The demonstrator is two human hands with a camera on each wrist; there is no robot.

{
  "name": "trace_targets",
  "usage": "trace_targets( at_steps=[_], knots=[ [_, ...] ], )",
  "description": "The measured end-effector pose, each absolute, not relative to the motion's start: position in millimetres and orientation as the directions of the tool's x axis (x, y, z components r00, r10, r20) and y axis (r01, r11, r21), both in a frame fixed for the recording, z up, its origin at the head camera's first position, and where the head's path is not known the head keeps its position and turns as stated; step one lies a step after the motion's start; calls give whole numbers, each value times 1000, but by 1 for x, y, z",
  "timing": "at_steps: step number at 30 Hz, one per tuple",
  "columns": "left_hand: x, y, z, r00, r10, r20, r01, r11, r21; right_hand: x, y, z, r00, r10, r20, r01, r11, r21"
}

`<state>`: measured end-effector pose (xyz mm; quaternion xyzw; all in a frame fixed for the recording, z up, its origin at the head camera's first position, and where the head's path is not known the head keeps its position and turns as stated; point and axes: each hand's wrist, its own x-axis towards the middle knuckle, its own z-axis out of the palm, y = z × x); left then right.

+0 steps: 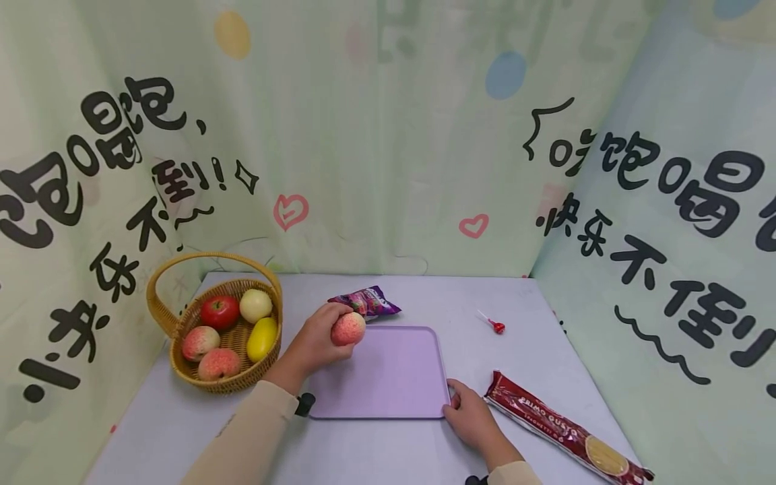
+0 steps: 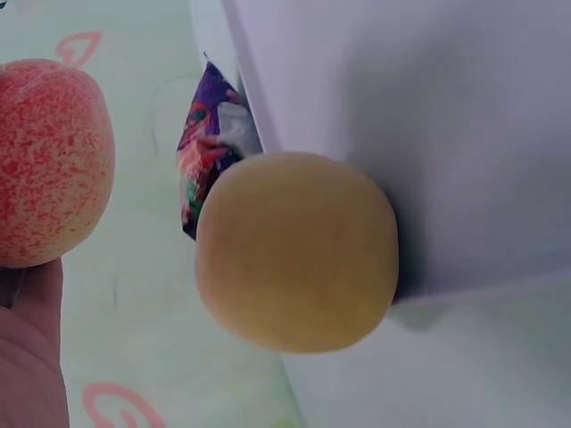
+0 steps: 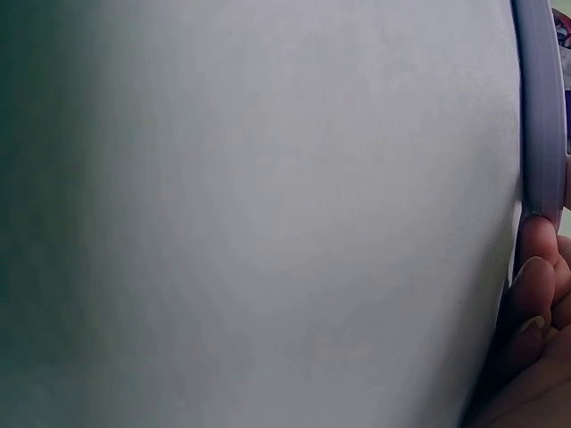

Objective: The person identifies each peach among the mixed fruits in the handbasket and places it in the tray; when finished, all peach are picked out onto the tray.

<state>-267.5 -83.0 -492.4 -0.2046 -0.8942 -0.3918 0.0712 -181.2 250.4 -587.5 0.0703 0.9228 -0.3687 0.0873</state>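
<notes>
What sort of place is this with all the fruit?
Probably a little staged play or practice corner: a white table with printed curtains on three sides, a fruit basket and a purple tray.

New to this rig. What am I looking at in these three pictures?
No robot here: just a person's two bare hands. The wide picture comes from a camera worn on the head; the other two from one on each wrist.

The left hand holds a peach near the lilac tray's far left corner; the right hand pinches its near right corner.

On the white table, a purple snack packet lies behind the tray; a red lollipop and a Primo Gusto spaghetti pack lie to its right. A wicker basket holds a red apple, two peaches, a pale round fruit and a yellow fruit.

The tan round thing in the left wrist picture: unclear.
</notes>
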Motion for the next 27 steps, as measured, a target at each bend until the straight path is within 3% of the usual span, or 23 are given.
trace_targets(
  at_steps=[27],
  knots=[
    [-275, -48, -516, -894, 404, 194, 427, 636, 642, -181, 250, -588, -976, 65, -206, 190, 713, -675]
  ],
)
